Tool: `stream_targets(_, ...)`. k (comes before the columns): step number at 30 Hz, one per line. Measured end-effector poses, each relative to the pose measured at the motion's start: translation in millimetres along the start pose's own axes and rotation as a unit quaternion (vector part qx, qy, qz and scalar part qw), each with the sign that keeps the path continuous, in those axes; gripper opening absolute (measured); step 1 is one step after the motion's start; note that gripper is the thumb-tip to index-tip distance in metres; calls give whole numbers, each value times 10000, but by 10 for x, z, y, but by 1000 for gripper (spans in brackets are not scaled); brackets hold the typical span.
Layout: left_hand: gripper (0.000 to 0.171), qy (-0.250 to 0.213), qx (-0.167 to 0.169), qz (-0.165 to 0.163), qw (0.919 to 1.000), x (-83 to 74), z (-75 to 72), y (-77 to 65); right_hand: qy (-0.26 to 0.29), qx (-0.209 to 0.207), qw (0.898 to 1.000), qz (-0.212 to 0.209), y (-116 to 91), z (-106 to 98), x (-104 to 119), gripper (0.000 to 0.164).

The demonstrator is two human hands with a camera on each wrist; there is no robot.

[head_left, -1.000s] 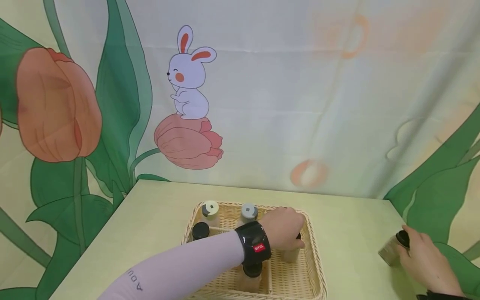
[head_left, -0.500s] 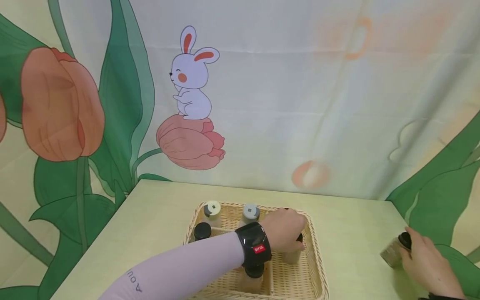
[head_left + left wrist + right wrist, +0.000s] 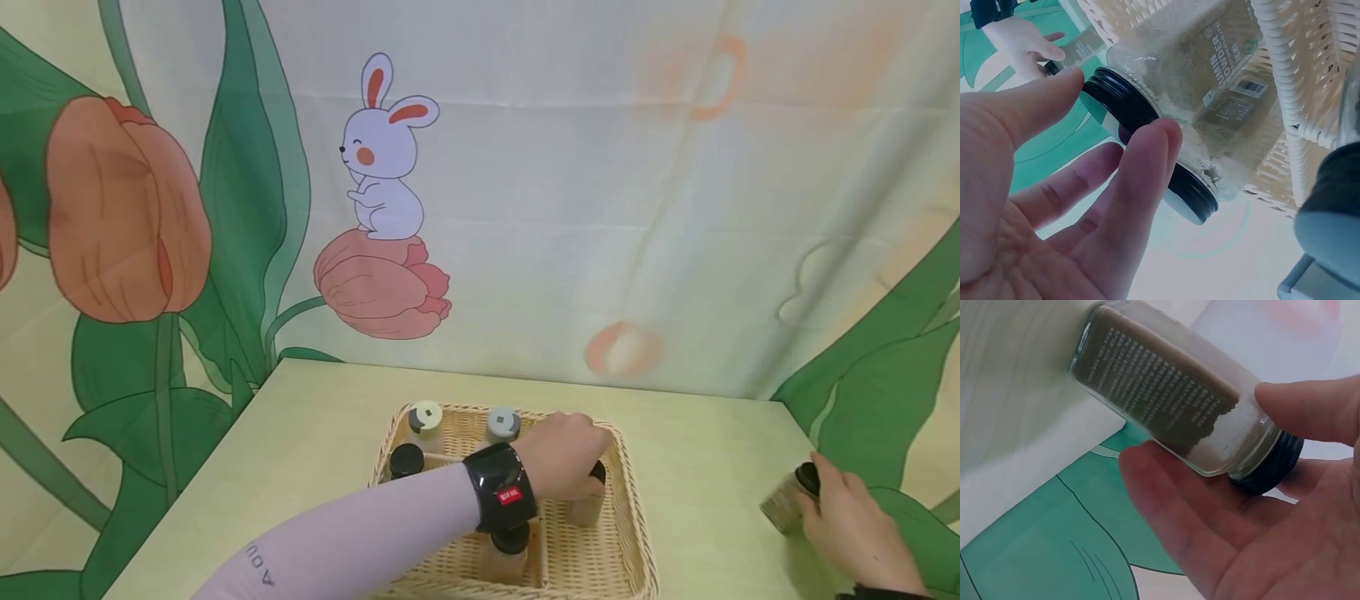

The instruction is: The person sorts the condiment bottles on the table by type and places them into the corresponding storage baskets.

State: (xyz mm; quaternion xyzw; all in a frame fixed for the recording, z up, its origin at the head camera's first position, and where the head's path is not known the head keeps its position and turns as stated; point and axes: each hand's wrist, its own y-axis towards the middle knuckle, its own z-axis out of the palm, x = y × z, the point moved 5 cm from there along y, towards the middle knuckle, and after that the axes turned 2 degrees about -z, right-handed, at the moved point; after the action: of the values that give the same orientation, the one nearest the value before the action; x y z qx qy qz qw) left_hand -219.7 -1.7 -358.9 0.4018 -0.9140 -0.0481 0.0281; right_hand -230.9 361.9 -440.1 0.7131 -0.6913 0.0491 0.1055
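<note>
My left hand (image 3: pixel 566 458) reaches into the right compartment of a wicker basket (image 3: pixel 637 533). In the left wrist view its thumb and fingertips pinch the black lid of a glass spice jar (image 3: pixel 1185 56) holding pale powder. A second black-lidded jar (image 3: pixel 1235 125) stands right beside that one. Off to the right of the basket, my right hand (image 3: pixel 855 521) holds another glass spice jar (image 3: pixel 1160 387) near its black lid. That jar is tilted, its base at the table surface, with brownish powder and printed text showing through the glass.
Other jars stand in the basket: a cream-lidded jar (image 3: pixel 426 417) and a grey-lidded jar (image 3: pixel 502 425) at the back, a black-lidded jar (image 3: pixel 407 460) at left, another (image 3: pixel 510 542) in front. A patterned curtain (image 3: pixel 525 208) hangs behind the table (image 3: pixel 705 467).
The head view has shifted slightly. Both hands keep nearly the same places and hold the same jars; the left wrist has moved a touch to the left.
</note>
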Motion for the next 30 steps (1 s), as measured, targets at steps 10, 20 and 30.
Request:
stream_targets(10, 35, -179, -146, 21, 9997, 64, -31, -73, 3, -23, 10000, 52, 15, 5, 8, 68)
stream_targets(20, 34, -238, -294, -19, 9993, 159, -59, -146, 7, -74, 9999, 93, 16, 0, 22, 69)
stream_targets(30, 39, -325, -595, -230, 9974, 271, -86, -318, 32, -98, 9999, 135, -6, -3, 27, 72)
